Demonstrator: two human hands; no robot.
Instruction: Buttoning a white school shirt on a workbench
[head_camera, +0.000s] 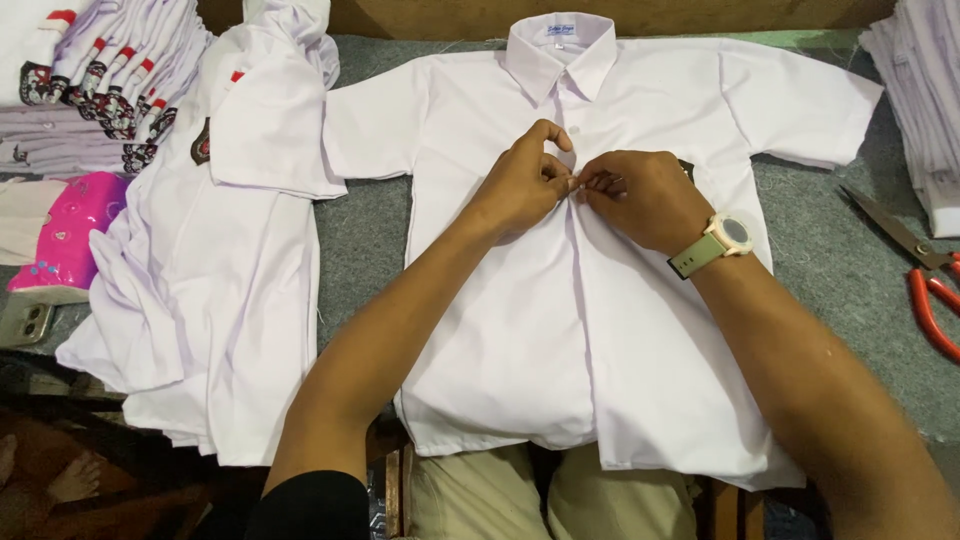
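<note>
A white short-sleeved shirt (500, 330) lies face up on the grey cloth-covered table (360, 240), collar at the far edge. My left hand (525, 185) and my right hand (640, 195) meet at the middle of the chest, both pinching the shirt's front placket just below the collar. The fingertips touch each other at the button line. A pale green watch (722, 240) sits on my right wrist. The hem hangs over the near table edge above my lap.
A loose heap of white shirts (210, 270) lies at the left, with folded badge-bearing shirts (110, 80) stacked behind. A pink packet (70, 235) and a phone (28, 320) lie far left. Red-handled scissors (925, 270) rest at the right, near another white stack (925, 90).
</note>
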